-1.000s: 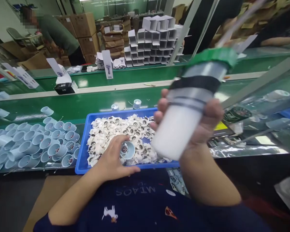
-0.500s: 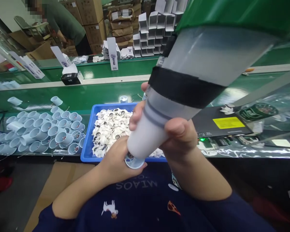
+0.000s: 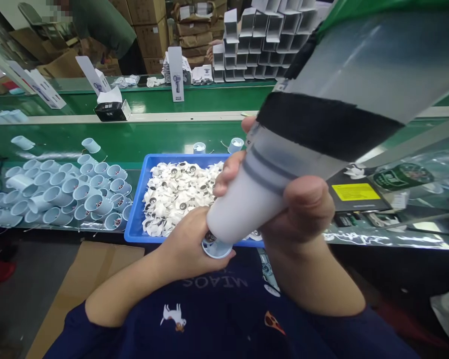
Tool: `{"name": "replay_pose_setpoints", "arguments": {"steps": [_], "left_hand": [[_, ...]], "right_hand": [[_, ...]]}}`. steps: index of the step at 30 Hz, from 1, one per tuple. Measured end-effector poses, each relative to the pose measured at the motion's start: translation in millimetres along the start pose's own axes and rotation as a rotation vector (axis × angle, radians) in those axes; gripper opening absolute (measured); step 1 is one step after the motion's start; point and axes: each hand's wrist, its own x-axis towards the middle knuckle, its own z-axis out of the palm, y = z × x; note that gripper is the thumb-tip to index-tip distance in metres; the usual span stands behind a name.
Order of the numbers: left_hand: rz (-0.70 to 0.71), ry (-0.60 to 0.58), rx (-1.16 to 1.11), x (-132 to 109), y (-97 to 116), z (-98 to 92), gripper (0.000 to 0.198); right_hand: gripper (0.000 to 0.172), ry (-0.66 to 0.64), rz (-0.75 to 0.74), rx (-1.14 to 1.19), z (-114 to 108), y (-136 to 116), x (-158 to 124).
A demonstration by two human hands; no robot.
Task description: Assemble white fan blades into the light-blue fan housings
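Note:
My left hand (image 3: 189, 242) is closed around a small light-blue plastic cup (image 3: 217, 251), its open mouth tilted up; a dark round part shows inside. My right hand (image 3: 299, 214) grips a large translucent white cylinder (image 3: 243, 204) with a wide black band (image 3: 322, 124), fingers wrapped round its lower part. The cylinder slants down to the left, and its blunt lower end sits at the cup's mouth, hiding part of the opening. Whether it touches inside cannot be seen. Behind my hands stands a blue tray (image 3: 134, 199) heaped with small white fan wheels (image 3: 179, 192).
Many light-blue cups (image 3: 60, 194) lie piled at left, wires trailing from some. Two more cups (image 3: 235, 145) stand behind the tray. A dark box with a yellow label (image 3: 355, 192) lies right. White cartons (image 3: 254, 45) are stacked across the green bench (image 3: 153, 137); a person (image 3: 101, 30) stands beyond.
In the picture, the cylinder and my right hand have shifted right and slightly down, and the cup slightly right. The view has also shifted a little. Both grips stay the same.

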Motion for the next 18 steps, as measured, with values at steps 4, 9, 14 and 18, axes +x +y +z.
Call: {"name": "replay_pose_setpoints", "arguments": {"steps": [4, 9, 14, 18], "left_hand": [[-0.049, -0.026, 0.009, 0, 0, -2.2, 0.037], [-0.075, -0.020, 0.012, 1, -4, -0.9, 0.037], [-0.099, -0.044, -0.011, 3, -3, -2.8, 0.037], [-0.242, -0.311, -0.077, 8, -7, -13.9, 0.076]], "right_hand": [[0.032, -0.011, 0.006, 0.046, -1, 2, 2], [0.034, -0.019, 0.014, 0.037, -3, 4, 4], [0.042, 0.067, 0.065, -0.011, 0, 7, 13], [0.055, 0.160, 0.119, -0.046, -10, 3, 22]]}}
